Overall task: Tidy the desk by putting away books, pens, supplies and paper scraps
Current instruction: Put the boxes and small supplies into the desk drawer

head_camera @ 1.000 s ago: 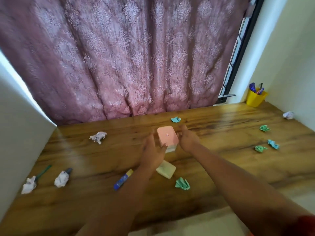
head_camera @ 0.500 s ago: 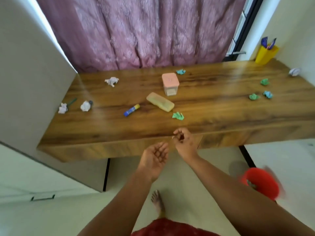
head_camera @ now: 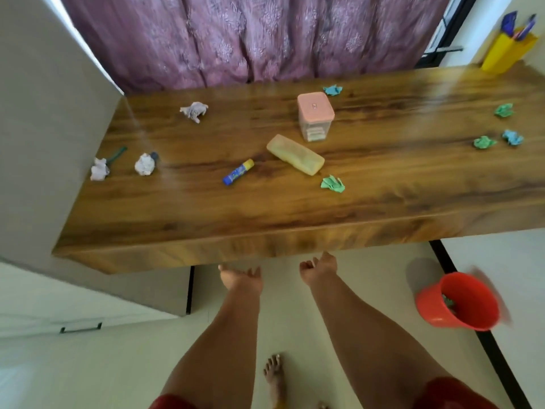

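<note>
Both forearms extend forward from the lower edge of the view, roughly parallel, toward the front edge of the bench (head_camera: 265, 225). The left hand (head_camera: 240, 277) and the right hand (head_camera: 318, 268) sit below that edge, over the floor, apart from each other and touching nothing. The fingers of both hands are loosely spread and relaxed; neither holds anything.

On the bench top, the pale yellow case (head_camera: 295, 154) lies flat near the middle, its long axis running diagonally from far left to near right. The glue stick (head_camera: 238, 172) lies flat to the left of the case, long axis diagonal, yellow cap pointing far right toward the case, blue end pointing near left. The pink-lidded container (head_camera: 315, 115) stands upright just behind the case.

A green paper scrap (head_camera: 332, 183) lies just beside the near-right end of the case. A blue scrap (head_camera: 333, 90) lies behind the container. Three more scraps lie toward the right end: two green (head_camera: 504, 110) (head_camera: 484, 142) and one blue (head_camera: 512, 137). White crumpled scraps lie at the left: one far (head_camera: 194, 110), two near the left edge (head_camera: 145, 164) (head_camera: 99, 169), the leftmost beside a green pen (head_camera: 117, 154) that points diagonally.

The yellow pen holder (head_camera: 505, 53) stands at the far right corner. A red bin (head_camera: 460, 302) sits on the floor at the right.
</note>
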